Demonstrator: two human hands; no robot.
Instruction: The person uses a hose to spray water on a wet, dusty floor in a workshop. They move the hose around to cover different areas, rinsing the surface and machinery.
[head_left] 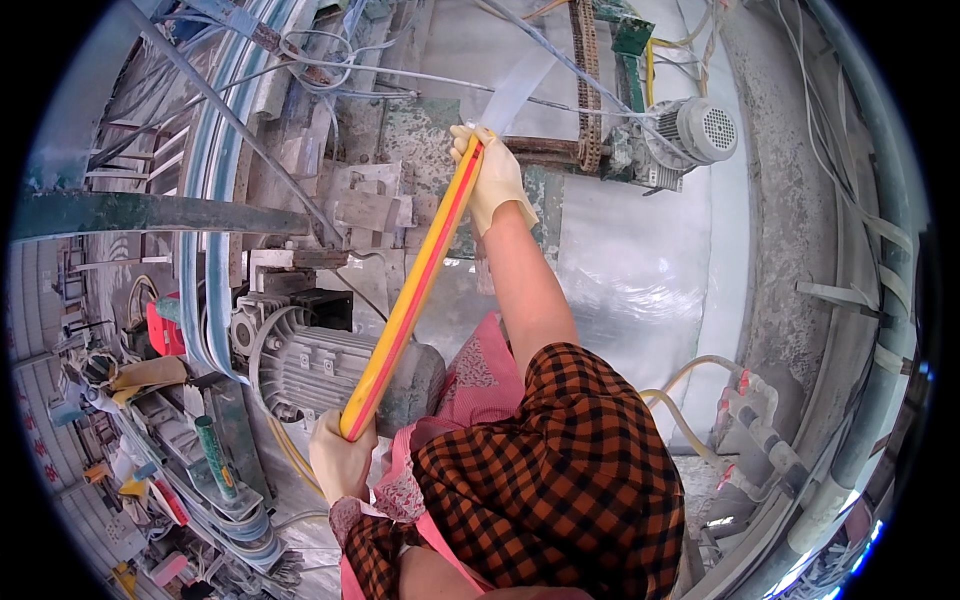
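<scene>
A checked sleeve (pixel 560 470) and pink apron (pixel 480 375) fill the near view — the person leans over machinery. Both gloved hands hold one long yellow bar (pixel 410 290) with a red stripe. The left hand (pixel 340 460) is wrapped shut around its near end, low by the body; the right hand (pixel 490 175), arm stretched out, is closed on the far end. So the bar runs slantwise between the two grips, near end above a grey motor (pixel 300 365), far end close to a chain (pixel 587 85) and a second motor (pixel 690 135).

As I judge it, the main risk sits at that far end: the glove or the bar's tip could catch in the chain if it runs. The stretched reach leaves little leverage — a slip there could drop the bar among the cables (pixel 330 50). The loose apron hangs near the grey motor too.
</scene>
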